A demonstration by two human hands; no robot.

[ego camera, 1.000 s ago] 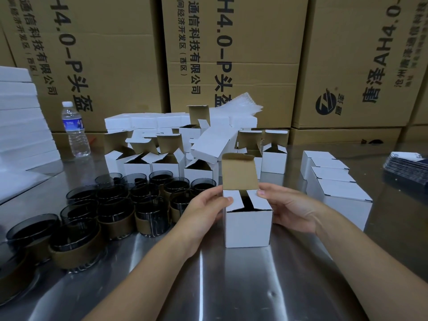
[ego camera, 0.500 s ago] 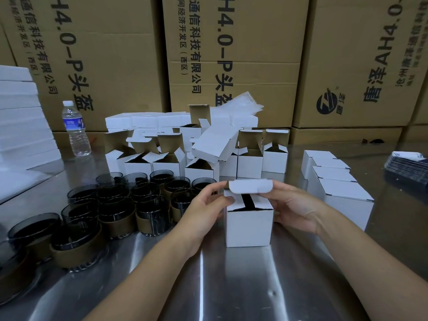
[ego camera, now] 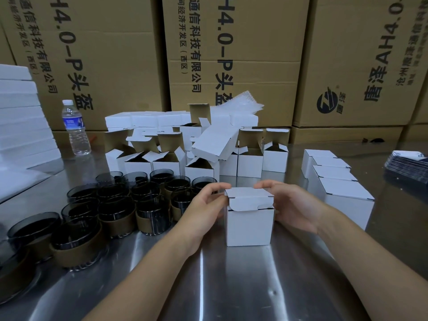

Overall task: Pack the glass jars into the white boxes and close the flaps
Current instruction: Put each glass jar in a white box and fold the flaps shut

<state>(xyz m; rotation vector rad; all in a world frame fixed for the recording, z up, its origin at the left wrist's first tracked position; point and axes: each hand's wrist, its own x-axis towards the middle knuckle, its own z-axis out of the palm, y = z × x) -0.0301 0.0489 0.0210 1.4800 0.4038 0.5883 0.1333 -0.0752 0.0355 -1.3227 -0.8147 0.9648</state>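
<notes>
Gripping the white box upright on the worktop — left hand curled on its left top edge, right hand on its right. Its tuck tab points toward me, untucked, equally near my 2 hands.

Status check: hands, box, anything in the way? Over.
Left hand and right hand both grip the white box at its top. Lid folded down, tuck flap outside the front, not yet in. Jars close on the left.

Single head-worn view, close behind the left hand and right hand, facing forward and down toward cardboard cartons beyond.
</notes>
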